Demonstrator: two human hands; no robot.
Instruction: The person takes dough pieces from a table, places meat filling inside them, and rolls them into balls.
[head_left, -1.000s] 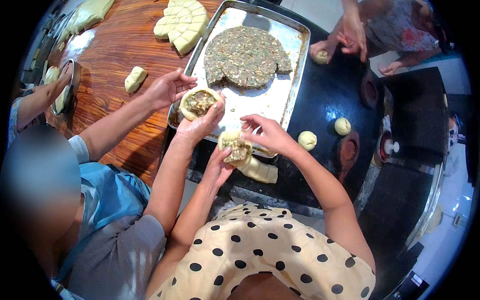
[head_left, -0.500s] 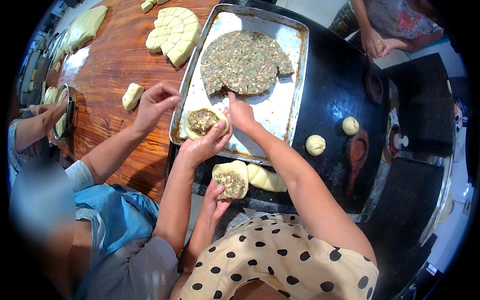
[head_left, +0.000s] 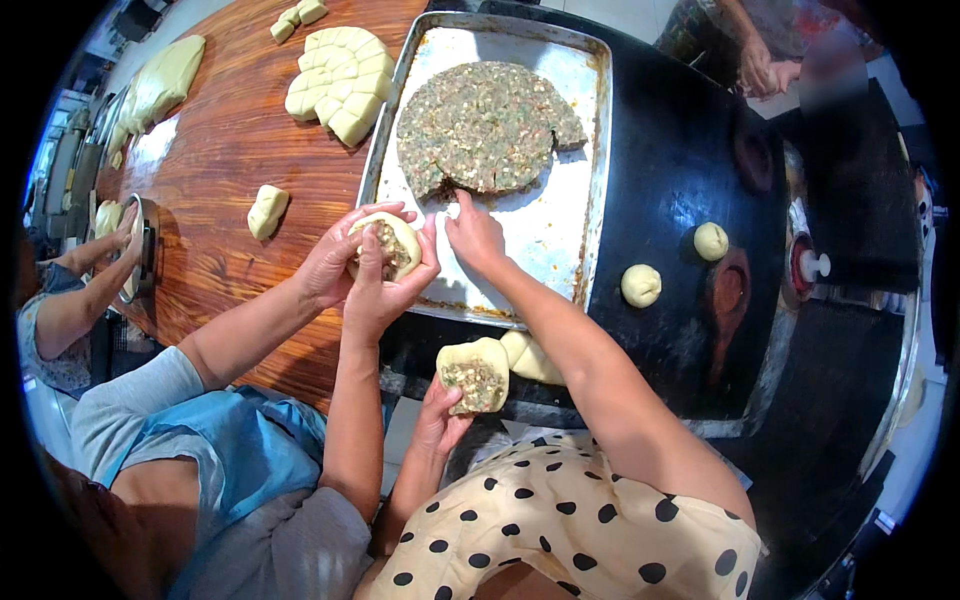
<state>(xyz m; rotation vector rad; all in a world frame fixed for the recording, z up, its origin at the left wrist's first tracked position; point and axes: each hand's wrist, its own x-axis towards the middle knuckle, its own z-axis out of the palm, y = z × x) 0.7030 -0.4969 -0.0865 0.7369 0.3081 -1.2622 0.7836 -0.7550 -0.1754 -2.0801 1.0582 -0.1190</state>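
My left hand (head_left: pixel 437 422) holds a flattened dough round (head_left: pixel 480 354) with chopped filling on it, the thumb pressing on the filling. My right hand (head_left: pixel 474 235) reaches over a metal tray (head_left: pixel 520 260). Its stretched index finger touches the lower edge of a large flat mound of chopped filling (head_left: pixel 490 125); nothing shows in the palm. Just left of it, a co-worker's two hands (head_left: pixel 345 265) cup another filled dough round (head_left: pixel 408 240). Below the tray lies a pale dough piece (head_left: pixel 530 358), partly hidden by my right forearm.
Two dough balls (head_left: pixel 641 286) sit on the black surface right of the tray, near a brown wooden spoon-like tool (head_left: pixel 728 290). On the wooden table (head_left: pixel 230 90) are a cluster of cut dough pieces (head_left: pixel 345 85), a lone piece (head_left: pixel 267 212) and a large dough slab (head_left: pixel 165 85). Other people work at far left and upper right.
The co-worker's left hand has come in to join the other around their filled dough. My left hand has shifted slightly right and down with its dough; my right finger stays at the filling's edge.
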